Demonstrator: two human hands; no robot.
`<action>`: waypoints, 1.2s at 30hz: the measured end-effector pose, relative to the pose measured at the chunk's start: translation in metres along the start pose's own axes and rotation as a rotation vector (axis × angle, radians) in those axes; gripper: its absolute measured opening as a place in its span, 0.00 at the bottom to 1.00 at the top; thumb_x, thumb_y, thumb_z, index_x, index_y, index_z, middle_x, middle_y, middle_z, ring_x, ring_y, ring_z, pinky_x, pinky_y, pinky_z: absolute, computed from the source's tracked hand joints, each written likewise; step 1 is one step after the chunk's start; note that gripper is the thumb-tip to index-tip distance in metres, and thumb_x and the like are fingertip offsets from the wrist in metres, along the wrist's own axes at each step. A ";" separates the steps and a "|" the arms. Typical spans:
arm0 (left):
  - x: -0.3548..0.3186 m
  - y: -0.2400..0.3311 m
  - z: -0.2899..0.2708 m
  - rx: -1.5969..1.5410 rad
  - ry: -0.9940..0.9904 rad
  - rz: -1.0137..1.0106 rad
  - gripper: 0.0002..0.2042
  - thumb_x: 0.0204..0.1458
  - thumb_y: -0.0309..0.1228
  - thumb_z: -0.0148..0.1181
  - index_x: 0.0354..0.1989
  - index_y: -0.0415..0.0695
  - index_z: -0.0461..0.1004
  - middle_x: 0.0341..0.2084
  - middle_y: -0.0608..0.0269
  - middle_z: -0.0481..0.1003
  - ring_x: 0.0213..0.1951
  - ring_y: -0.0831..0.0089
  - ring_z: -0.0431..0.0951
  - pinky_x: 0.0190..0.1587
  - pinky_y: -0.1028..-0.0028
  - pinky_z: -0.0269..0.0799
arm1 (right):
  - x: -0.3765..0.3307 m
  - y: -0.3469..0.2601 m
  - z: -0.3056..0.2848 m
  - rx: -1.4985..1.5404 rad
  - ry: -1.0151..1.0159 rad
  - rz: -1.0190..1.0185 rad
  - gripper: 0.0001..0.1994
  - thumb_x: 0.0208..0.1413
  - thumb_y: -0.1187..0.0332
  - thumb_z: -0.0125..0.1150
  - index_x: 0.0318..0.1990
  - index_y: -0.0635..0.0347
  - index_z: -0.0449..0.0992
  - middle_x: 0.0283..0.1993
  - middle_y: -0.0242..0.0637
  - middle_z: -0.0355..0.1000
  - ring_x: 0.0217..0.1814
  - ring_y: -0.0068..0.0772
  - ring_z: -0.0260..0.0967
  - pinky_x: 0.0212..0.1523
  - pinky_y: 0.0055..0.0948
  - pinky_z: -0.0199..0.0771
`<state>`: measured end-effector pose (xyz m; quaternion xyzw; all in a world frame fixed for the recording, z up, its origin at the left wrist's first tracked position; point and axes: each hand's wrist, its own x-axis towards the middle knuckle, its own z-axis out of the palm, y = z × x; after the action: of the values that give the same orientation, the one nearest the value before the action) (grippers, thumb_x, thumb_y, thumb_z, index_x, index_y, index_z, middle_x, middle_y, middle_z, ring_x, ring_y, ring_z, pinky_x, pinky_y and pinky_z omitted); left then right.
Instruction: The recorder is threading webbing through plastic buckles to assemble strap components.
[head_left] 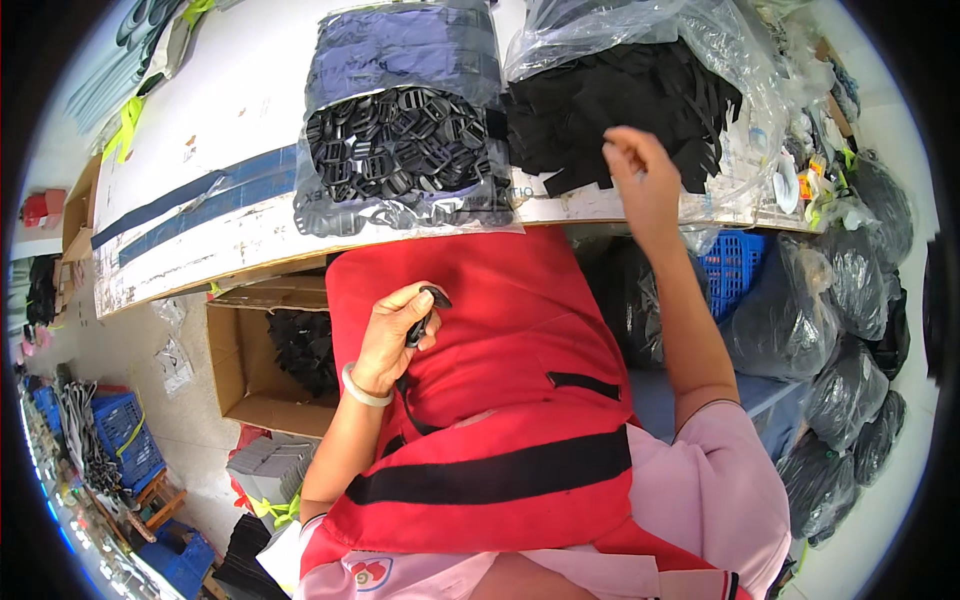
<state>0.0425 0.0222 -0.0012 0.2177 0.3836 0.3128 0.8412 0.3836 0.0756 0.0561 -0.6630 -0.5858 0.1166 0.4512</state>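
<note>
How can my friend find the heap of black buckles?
Find the big white table across the top. Near its front edge lies a plastic bag with a heap of black buckles. They're shiny little frames with slots, unlike the flat, dull black strips piled just to their right.

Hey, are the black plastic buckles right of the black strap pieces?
No, the buckles lie left of the strap pieces.

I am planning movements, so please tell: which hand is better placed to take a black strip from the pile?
Probably the right hand: it is over the black strips, while the left hand grips a black piece before the red apron.
</note>
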 end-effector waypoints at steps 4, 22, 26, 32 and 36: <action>0.000 -0.003 0.011 -0.056 0.025 -0.044 0.10 0.59 0.35 0.55 0.39 0.40 0.74 0.26 0.65 0.73 0.18 0.80 0.67 0.17 0.83 0.60 | 0.038 0.026 0.011 -0.344 0.114 -0.216 0.08 0.51 0.71 0.64 0.39 0.60 0.78 0.35 0.35 0.72 0.36 0.35 0.69 0.39 0.29 0.70; -0.009 0.022 0.021 0.537 0.292 0.462 0.05 0.49 0.22 0.64 0.35 0.38 0.80 0.25 0.67 0.74 0.23 0.83 0.72 0.25 0.82 0.67 | -0.085 -0.107 0.080 0.580 -0.897 0.515 0.09 0.60 0.67 0.57 0.34 0.64 0.75 0.26 0.23 0.70 0.27 0.09 0.60 0.27 0.15 0.59; -0.011 0.018 0.014 0.760 0.276 0.612 0.06 0.49 0.20 0.64 0.36 0.37 0.80 0.25 0.68 0.74 0.23 0.84 0.70 0.25 0.83 0.65 | -0.092 -0.102 0.088 0.613 -0.894 0.621 0.08 0.60 0.65 0.58 0.33 0.59 0.74 0.20 0.24 0.66 0.16 0.11 0.59 0.15 0.15 0.55; -0.013 0.020 0.011 0.849 0.330 0.659 0.07 0.45 0.21 0.65 0.34 0.37 0.79 0.24 0.62 0.73 0.25 0.73 0.73 0.29 0.76 0.68 | -0.092 -0.105 0.086 0.686 -0.870 0.794 0.08 0.59 0.67 0.57 0.33 0.62 0.75 0.23 0.24 0.69 0.20 0.10 0.61 0.20 0.14 0.58; -0.013 0.022 0.009 1.066 0.342 0.775 0.08 0.45 0.22 0.66 0.35 0.36 0.77 0.25 0.59 0.73 0.25 0.69 0.75 0.29 0.74 0.70 | -0.097 -0.106 0.087 0.859 -0.823 0.894 0.07 0.60 0.67 0.57 0.35 0.61 0.74 0.21 0.28 0.69 0.15 0.14 0.62 0.16 0.16 0.59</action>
<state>0.0355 0.0275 0.0243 0.6716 0.5074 0.3897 0.3736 0.2249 0.0204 0.0485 -0.5060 -0.2846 0.7469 0.3242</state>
